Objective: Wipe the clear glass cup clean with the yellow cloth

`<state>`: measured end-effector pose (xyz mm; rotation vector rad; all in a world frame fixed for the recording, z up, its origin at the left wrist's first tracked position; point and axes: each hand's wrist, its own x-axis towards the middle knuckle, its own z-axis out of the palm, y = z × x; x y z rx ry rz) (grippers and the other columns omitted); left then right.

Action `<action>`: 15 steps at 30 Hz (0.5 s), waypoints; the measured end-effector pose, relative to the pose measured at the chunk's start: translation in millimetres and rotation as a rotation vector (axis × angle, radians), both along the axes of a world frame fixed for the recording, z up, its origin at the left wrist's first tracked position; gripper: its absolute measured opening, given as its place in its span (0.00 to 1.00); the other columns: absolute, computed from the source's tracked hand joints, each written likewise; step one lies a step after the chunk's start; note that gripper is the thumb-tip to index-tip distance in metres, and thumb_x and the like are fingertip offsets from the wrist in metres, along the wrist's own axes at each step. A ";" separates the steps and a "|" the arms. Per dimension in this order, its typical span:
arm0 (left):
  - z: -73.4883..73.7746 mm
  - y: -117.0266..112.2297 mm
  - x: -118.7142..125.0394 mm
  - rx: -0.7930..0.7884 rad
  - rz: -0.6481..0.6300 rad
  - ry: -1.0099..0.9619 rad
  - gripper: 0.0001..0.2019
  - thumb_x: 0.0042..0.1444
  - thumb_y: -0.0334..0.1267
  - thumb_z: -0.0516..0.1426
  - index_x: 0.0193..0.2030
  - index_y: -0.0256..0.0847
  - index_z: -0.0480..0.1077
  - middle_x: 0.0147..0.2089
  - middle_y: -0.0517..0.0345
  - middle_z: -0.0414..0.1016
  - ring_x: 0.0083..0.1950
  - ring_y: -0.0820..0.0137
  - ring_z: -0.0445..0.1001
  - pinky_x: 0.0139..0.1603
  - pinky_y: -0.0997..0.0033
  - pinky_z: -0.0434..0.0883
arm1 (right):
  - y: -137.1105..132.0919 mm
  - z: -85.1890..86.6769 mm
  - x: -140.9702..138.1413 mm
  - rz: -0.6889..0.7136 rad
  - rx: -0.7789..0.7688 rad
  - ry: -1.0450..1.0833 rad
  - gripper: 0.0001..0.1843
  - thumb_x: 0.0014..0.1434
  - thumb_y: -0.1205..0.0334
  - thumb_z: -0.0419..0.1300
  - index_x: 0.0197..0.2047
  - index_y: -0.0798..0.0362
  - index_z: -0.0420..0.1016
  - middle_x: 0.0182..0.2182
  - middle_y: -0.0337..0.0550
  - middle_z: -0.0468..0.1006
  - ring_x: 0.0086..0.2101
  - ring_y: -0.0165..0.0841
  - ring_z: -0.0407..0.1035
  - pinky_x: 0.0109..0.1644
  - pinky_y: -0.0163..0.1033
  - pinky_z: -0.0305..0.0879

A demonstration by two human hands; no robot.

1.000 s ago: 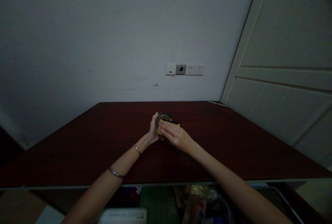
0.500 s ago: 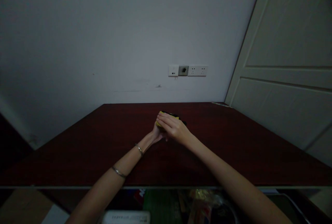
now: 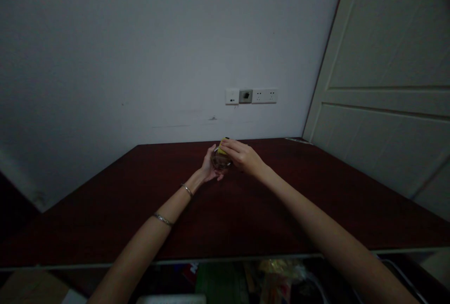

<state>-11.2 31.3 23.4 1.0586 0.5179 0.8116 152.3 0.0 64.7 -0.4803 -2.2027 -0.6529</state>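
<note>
Near the far middle of the dark red tabletop (image 3: pixel 168 163), my left hand (image 3: pixel 207 169) is wrapped around a small clear glass container (image 3: pixel 221 161). Its round rim is tilted towards me; whether it is a cup or a bowl I cannot tell. Pinched in the fingers of my right hand (image 3: pixel 246 157) is a yellow sponge (image 3: pixel 222 147) with a dark part at its top. The sponge is pressed to the upper rim of the glass. Both hands are close together, above the table.
A pale wall (image 3: pixel 176 50) with sockets (image 3: pixel 263 96) stands behind the table. At the right is a panelled door (image 3: pixel 383 140). Below the table's front edge lie a green item (image 3: pixel 221 283), a crinkled plastic package (image 3: pixel 277 276) and a white box (image 3: pixel 172 300).
The glass has turned so its rim now shows towards me. My right hand with the sponge has moved slightly up to the rim. The view has shifted a little.
</note>
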 end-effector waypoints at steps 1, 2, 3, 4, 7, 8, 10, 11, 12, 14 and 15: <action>-0.2 0.3 0.0 -0.004 -0.001 -0.029 0.31 0.47 0.65 0.42 0.25 0.35 0.66 0.17 0.57 0.63 0.11 0.76 0.56 0.07 0.73 0.59 | 1.5 0.2 3.8 -0.008 -0.004 0.009 0.16 0.58 0.71 0.52 0.50 0.60 0.68 0.46 0.54 0.73 0.52 0.38 0.64 0.53 0.46 0.66; -0.5 0.4 0.0 -0.009 0.002 -0.061 0.32 0.47 0.66 0.42 0.25 0.35 0.66 0.17 0.58 0.63 0.11 0.76 0.56 0.07 0.73 0.59 | 2.5 0.0 7.2 -0.013 -0.009 0.013 0.15 0.59 0.71 0.51 0.50 0.60 0.68 0.46 0.54 0.73 0.51 0.38 0.65 0.52 0.45 0.67; -1.2 0.5 0.2 -0.016 0.013 -0.092 0.32 0.46 0.66 0.42 0.25 0.35 0.66 0.17 0.58 0.62 0.11 0.76 0.56 0.07 0.73 0.59 | 3.0 -0.6 10.0 -0.016 -0.014 0.011 0.15 0.59 0.70 0.51 0.49 0.59 0.68 0.45 0.54 0.74 0.50 0.37 0.65 0.52 0.45 0.68; -2.1 0.5 0.5 -0.023 0.028 -0.119 0.32 0.46 0.66 0.43 0.25 0.35 0.65 0.16 0.59 0.61 0.11 0.76 0.55 0.06 0.73 0.58 | 3.0 -1.8 12.3 -0.018 -0.017 0.007 0.15 0.59 0.70 0.51 0.49 0.59 0.68 0.45 0.53 0.74 0.50 0.37 0.66 0.51 0.45 0.68; -5.8 0.3 1.5 -0.052 0.057 -0.164 0.31 0.44 0.67 0.44 0.23 0.35 0.64 0.14 0.61 0.59 0.10 0.76 0.55 0.06 0.74 0.58 | 0.5 -8.5 15.6 -0.024 -0.014 -0.002 0.15 0.59 0.70 0.51 0.50 0.58 0.68 0.46 0.53 0.73 0.51 0.38 0.65 0.53 0.47 0.67; -7.1 0.1 1.6 -0.066 0.061 -0.170 0.32 0.44 0.67 0.44 0.23 0.35 0.64 0.14 0.61 0.58 0.10 0.76 0.55 0.06 0.74 0.58 | -1.2 -11.4 15.8 -0.024 -0.011 -0.005 0.16 0.59 0.71 0.51 0.50 0.58 0.68 0.46 0.53 0.73 0.52 0.38 0.64 0.53 0.48 0.67; -9.1 -0.2 1.0 -0.096 0.067 -0.175 0.32 0.44 0.68 0.44 0.22 0.35 0.65 0.13 0.61 0.58 0.10 0.75 0.56 0.06 0.74 0.57 | -5.8 -17.2 15.4 -0.014 -0.003 -0.008 0.16 0.59 0.72 0.51 0.50 0.59 0.67 0.46 0.54 0.73 0.53 0.39 0.63 0.53 0.49 0.66; -9.9 -0.4 0.4 -0.109 0.076 -0.177 0.33 0.44 0.68 0.44 0.23 0.35 0.65 0.13 0.61 0.59 0.10 0.75 0.56 0.06 0.74 0.57 | -8.4 -19.9 14.8 -0.002 0.002 -0.008 0.16 0.59 0.72 0.50 0.50 0.59 0.68 0.46 0.54 0.73 0.53 0.39 0.63 0.53 0.49 0.67; -10.6 -0.6 -0.3 -0.123 0.088 -0.177 0.33 0.44 0.68 0.43 0.23 0.35 0.66 0.13 0.60 0.59 0.10 0.75 0.56 0.06 0.74 0.57 | -11.2 -22.4 13.9 0.013 0.009 -0.008 0.16 0.60 0.72 0.50 0.50 0.59 0.68 0.45 0.54 0.74 0.53 0.39 0.63 0.53 0.49 0.67; -11.7 -0.9 -1.3 -0.155 0.119 -0.170 0.32 0.44 0.67 0.44 0.22 0.35 0.66 0.13 0.60 0.61 0.10 0.76 0.55 0.07 0.74 0.56 | -16.7 -26.9 11.4 0.041 0.027 -0.004 0.15 0.60 0.71 0.49 0.49 0.60 0.68 0.44 0.54 0.74 0.52 0.39 0.64 0.53 0.50 0.67; -12.3 -0.9 -1.3 -0.175 0.131 -0.164 0.32 0.44 0.67 0.44 0.22 0.35 0.66 0.13 0.59 0.61 0.09 0.76 0.55 0.07 0.75 0.56 | -19.3 -29.0 9.5 0.054 0.036 -0.003 0.15 0.60 0.71 0.49 0.49 0.60 0.68 0.44 0.54 0.75 0.52 0.39 0.64 0.53 0.50 0.67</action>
